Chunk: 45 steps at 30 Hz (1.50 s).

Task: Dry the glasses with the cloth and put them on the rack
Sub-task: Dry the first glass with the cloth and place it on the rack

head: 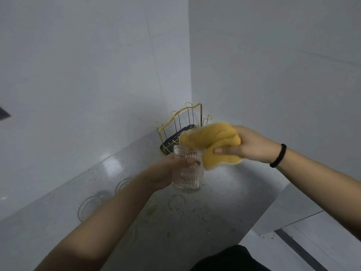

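Grey speckled counter (pixel 224 202), white walls, corner setting. Items: gold wire rack (pixel 181 128) w/ dark tray, at far corner of counter. Ribbed glass (pixel 187 171), upright, held above counter mid-area; left hand (pixel 172 173) fingers curled round its side. Yellow cloth (pixel 216 143) bunched, just above and right of glass rim, touching it; right hand (pixel 250 145) grips cloth, thumb pressed on it. Two more glasses (pixel 88 206) near back-left edge, by wall. Black band on right wrist.
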Tool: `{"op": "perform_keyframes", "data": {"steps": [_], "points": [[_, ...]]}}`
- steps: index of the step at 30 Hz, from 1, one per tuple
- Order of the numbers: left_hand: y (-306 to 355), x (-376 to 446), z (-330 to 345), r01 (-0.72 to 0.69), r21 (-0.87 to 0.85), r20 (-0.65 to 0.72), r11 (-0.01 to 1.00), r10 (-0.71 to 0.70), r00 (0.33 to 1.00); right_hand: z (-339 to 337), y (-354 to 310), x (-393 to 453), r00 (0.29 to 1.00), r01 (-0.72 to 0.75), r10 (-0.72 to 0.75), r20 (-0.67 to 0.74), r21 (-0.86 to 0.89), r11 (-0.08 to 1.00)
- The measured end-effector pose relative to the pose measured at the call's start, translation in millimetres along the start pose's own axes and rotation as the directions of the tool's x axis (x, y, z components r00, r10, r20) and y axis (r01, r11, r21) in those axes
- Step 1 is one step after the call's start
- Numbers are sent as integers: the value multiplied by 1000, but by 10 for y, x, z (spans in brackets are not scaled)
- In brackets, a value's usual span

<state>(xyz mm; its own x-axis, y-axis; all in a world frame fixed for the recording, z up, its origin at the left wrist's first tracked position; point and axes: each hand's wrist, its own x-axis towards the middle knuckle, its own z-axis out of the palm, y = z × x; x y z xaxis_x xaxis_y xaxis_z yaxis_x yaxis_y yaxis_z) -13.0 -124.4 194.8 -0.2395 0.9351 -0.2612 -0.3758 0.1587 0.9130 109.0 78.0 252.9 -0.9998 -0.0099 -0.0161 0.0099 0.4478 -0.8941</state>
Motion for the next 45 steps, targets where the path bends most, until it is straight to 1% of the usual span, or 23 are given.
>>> {"op": "perform_keyframes", "data": {"steps": [2, 4, 7, 8, 9, 11, 12, 13, 14, 16, 18, 19, 20, 23, 28, 31, 33, 36, 38, 39, 41, 44, 45], "points": [[15, -31, -34, -82, -196, -107, 977, 62, 992, -18, 101, -41, 996, -36, 55, -71, 245, 969], [37, 16, -35, -192, -378, -208, 906, 119, 971, 133, 196, -74, 992, -65, 101, -74, 383, 921], [40, 136, 13, -284, -477, -274, 831, 166, 947, 598, 248, -123, 988, -66, 128, -82, 527, 848], [42, 159, 70, -284, -495, -279, 821, 159, 947, 779, 234, -116, 985, -46, 135, -105, 600, 799], [24, 178, 141, -266, -511, -291, 817, 126, 948, 946, 189, -86, 977, -13, 159, -141, 706, 709], [-66, 232, 317, -221, -472, -392, 853, 21, 920, 1182, 130, 31, 924, 95, 287, -252, 879, 466], [-123, 268, 385, -224, -398, -474, 889, 10, 881, 1224, 118, 103, 885, 149, 367, -286, 921, 359], [-180, 290, 446, -262, -312, -559, 913, 46, 828, 1213, 115, 168, 857, 187, 425, -292, 944, 271], [-214, 322, 525, -290, -240, -595, 926, 95, 798, 1186, 122, 201, 841, 212, 461, -283, 956, 200], [-224, 379, 606, -393, -186, -648, 900, 188, 738, 1156, 145, 194, 858, 235, 454, -241, 969, 71], [-174, 355, 558, -546, -133, -671, 827, 330, 664, 1184, 171, 123, 888, 243, 407, -214, 970, -22], [-137, 334, 533, -592, -128, -664, 796, 375, 647, 1197, 188, 87, 900, 234, 390, -192, 970, -62], [-133, 326, 503, -603, -155, -657, 782, 374, 654, 1193, 195, 55, 908, 225, 382, -173, 970, -95], [-212, 335, 528, -613, -239, -628, 753, 361, 689, 1058, 194, 97, 899, 233, 411, -149, 959, -162], [-277, 391, 505, -664, -117, -649, 738, 449, 614, 1076, 300, 126, 875, 240, 470, -114, 946, -217], [-299, 359, 464, -616, -152, -681, 773, 370, 633, 1092, 300, 87, 883, 210, 465, -61, 938, -276], [-315, 348, 541, -639, -168, -651, 751, 402, 644, 1008, 301, 147, 878, 220, 473, -71, 938, -269], [-310, 376, 535, -656, -119, -649, 745, 442, 619, 1003, 300, 190, 864, 207, 500, -53, 944, -258], [-304, 403, 428, -629, -103, -699, 771, 393, 597, 1068, 272, 130, 878, 158, 479, -4, 947, -281], [-299, 396, 397, -592, -114, -721, 798, 344, 601, 1074, 231, 92, 885, 151, 466, 0, 946, -286], [-324, 360, 382, -521, -130, -700, 844, 294, 650, 999, 229, 61, 882, 159, 471, -16, 951, -265], [-355, 280, 389, -465, 24, -561, 885, 397, 726, 824, 339, 103, 871, 218, 485, -74, 944, -246], [-357, 248, 377, -435, 50, -515, 899, 397, 760, 786, 407, 121, 869, 223, 486, -94, 951, -215]]}}
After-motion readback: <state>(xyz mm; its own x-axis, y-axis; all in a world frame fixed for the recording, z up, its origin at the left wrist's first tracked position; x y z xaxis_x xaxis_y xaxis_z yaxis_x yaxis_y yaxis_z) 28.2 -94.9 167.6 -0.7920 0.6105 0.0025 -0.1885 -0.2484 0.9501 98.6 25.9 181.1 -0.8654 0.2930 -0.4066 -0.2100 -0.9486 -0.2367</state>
